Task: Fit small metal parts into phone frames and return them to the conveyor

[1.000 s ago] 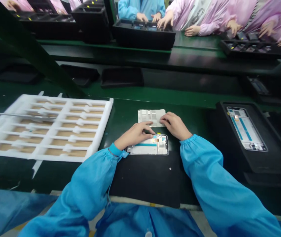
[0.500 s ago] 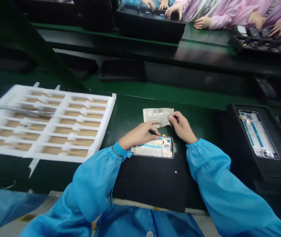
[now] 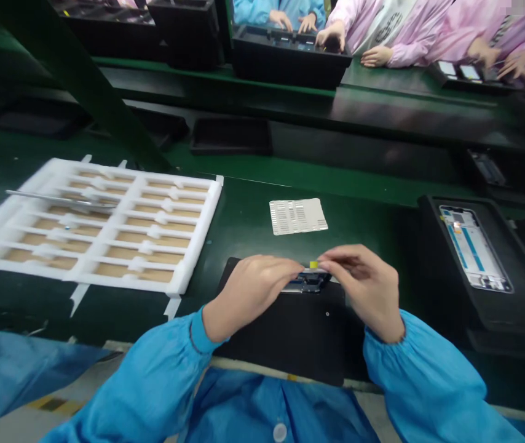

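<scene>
A phone frame (image 3: 306,284) is tilted up on edge above the black mat (image 3: 290,338), with a yellow tab (image 3: 313,264) at its upper edge. My left hand (image 3: 262,283) grips its left part, fingers pressed together along the upper edge and covering much of it. At the upper right edge, beside the yellow tab, the thumb and fingertips of my right hand (image 3: 359,280) are pinched together. Whether a small piece is also between them is hidden. Just beyond both hands lies a pale sticker sheet (image 3: 298,216) with rows of small strips.
To the left is a white foam tray (image 3: 198,237) with tweezers (image 3: 59,200) across it. Another phone frame (image 3: 477,249) rests in a black tray (image 3: 497,307) on the right. A green post (image 3: 87,86) slants up at left. Co-workers' hands (image 3: 331,37) are across the bench.
My right hand has left the sticker sheet and come to the phone frame's edge. The frame, flat before, is now tilted up. The sheet lies flat, untouched.
</scene>
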`<state>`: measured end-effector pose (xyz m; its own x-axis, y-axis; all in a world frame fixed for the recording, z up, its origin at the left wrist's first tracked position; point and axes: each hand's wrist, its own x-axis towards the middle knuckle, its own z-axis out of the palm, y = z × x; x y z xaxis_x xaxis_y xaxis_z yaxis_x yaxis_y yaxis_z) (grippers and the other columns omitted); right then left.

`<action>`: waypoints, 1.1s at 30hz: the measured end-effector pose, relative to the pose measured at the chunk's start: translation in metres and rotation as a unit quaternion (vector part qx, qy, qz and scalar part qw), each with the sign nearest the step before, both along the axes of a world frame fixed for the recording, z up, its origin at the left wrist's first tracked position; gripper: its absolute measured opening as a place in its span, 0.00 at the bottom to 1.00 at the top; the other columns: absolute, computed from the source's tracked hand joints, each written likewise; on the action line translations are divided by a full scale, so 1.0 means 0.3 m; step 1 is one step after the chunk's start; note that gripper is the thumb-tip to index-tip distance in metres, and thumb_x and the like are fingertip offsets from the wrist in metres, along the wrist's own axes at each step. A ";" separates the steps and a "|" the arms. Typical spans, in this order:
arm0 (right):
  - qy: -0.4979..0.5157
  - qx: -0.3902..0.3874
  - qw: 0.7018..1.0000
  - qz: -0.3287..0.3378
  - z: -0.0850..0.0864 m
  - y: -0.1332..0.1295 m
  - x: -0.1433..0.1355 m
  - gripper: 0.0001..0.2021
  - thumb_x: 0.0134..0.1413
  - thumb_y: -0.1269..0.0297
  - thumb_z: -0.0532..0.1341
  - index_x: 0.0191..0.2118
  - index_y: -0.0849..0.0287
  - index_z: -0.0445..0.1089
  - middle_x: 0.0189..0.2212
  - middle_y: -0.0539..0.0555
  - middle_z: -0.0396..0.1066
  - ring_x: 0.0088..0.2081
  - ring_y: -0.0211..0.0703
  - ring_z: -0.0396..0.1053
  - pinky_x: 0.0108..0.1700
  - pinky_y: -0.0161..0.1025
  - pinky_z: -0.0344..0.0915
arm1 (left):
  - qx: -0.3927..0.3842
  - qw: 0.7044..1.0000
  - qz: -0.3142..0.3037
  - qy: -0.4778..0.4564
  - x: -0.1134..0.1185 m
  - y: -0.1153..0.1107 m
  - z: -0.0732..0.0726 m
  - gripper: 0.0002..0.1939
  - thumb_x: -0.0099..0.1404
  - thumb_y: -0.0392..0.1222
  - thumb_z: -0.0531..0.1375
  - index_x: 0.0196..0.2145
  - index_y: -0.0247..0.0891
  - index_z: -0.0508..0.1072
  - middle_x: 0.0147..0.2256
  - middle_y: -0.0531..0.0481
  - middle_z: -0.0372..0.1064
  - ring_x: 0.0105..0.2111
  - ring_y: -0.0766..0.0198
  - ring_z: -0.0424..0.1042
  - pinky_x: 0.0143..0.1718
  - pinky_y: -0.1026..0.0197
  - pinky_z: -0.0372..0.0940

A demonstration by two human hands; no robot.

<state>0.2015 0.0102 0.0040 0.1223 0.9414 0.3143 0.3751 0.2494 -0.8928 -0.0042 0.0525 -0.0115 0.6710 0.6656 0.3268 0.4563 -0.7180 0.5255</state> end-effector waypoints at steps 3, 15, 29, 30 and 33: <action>-0.104 0.053 0.992 0.041 0.034 -0.081 -0.025 0.08 0.58 0.74 0.65 0.40 0.54 0.74 0.36 0.50 0.77 0.37 0.41 0.76 0.42 0.38 0.74 | 0.056 0.998 0.032 -0.008 -0.030 -0.081 0.011 0.09 0.72 0.39 0.56 0.46 0.39 0.74 0.42 0.51 0.79 0.38 0.62 0.79 0.41 0.61 0.69; -0.197 0.060 0.973 0.101 0.047 -0.125 -0.107 0.06 0.60 0.73 0.63 0.40 0.55 0.72 0.34 0.52 0.75 0.38 0.44 0.74 0.41 0.41 0.73 | 0.054 0.994 0.062 -0.076 -0.063 -0.154 -0.011 0.06 0.72 0.36 0.57 0.41 0.39 0.74 0.38 0.53 0.79 0.38 0.65 0.78 0.39 0.62 0.65; -0.322 0.117 0.931 0.124 0.032 -0.169 -0.121 0.19 0.58 0.78 0.64 0.53 0.60 0.67 0.44 0.59 0.74 0.47 0.49 0.70 0.49 0.47 0.70 | 0.072 0.992 0.048 -0.087 -0.071 -0.158 -0.020 0.07 0.72 0.35 0.55 0.40 0.37 0.74 0.37 0.52 0.79 0.37 0.64 0.78 0.36 0.62 0.64; -0.327 0.126 0.931 0.106 0.029 -0.174 -0.119 0.20 0.57 0.77 0.65 0.55 0.60 0.66 0.46 0.60 0.73 0.49 0.51 0.70 0.50 0.49 0.70 | 0.075 0.992 0.047 -0.087 -0.072 -0.159 -0.020 0.07 0.72 0.35 0.55 0.40 0.37 0.74 0.37 0.52 0.79 0.37 0.64 0.78 0.36 0.62 0.64; -0.349 0.150 0.923 0.064 0.008 -0.197 -0.099 0.22 0.54 0.76 0.67 0.55 0.59 0.68 0.50 0.62 0.72 0.50 0.53 0.70 0.51 0.52 0.68 | 0.076 0.992 0.040 -0.091 -0.074 -0.159 -0.020 0.06 0.71 0.34 0.56 0.41 0.37 0.74 0.38 0.53 0.79 0.37 0.65 0.78 0.37 0.61 0.63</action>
